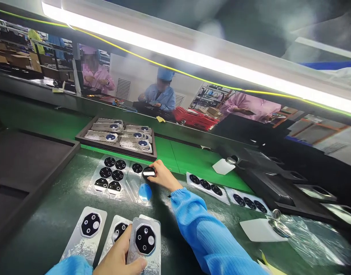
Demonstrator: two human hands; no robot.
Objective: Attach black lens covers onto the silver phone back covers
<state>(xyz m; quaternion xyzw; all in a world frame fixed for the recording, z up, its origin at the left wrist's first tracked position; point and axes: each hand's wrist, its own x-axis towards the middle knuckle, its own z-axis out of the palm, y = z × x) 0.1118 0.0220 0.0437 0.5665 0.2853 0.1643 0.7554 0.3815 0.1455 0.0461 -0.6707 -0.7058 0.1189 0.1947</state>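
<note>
My left hand (115, 258) grips a silvery phone back cover (154, 255) with a black octagonal camera plate (145, 239), its thumb pressed on the face. Behind its fingers lies a second phone back cover (108, 244), partly hidden. A third back cover (86, 238) rests to the left. Further off, my right hand (163, 176) pinches a glossy black round lens cover (148, 172) by its right edge, over a clear plastic sheet (131, 189). Beside it on that sheet are another black disc (137, 168) and a blue round film (145, 192). Several black discs (117, 175) sit on the sheet's left part.
A dark tray (78, 136) of stacked back covers stands at the back. Strips of black discs (205, 184) lie to the right, near two white bottles (222, 167) (258, 230) with metal tops. A big dark tray (34, 160) is left. A lamp hangs overhead; co-workers sit beyond.
</note>
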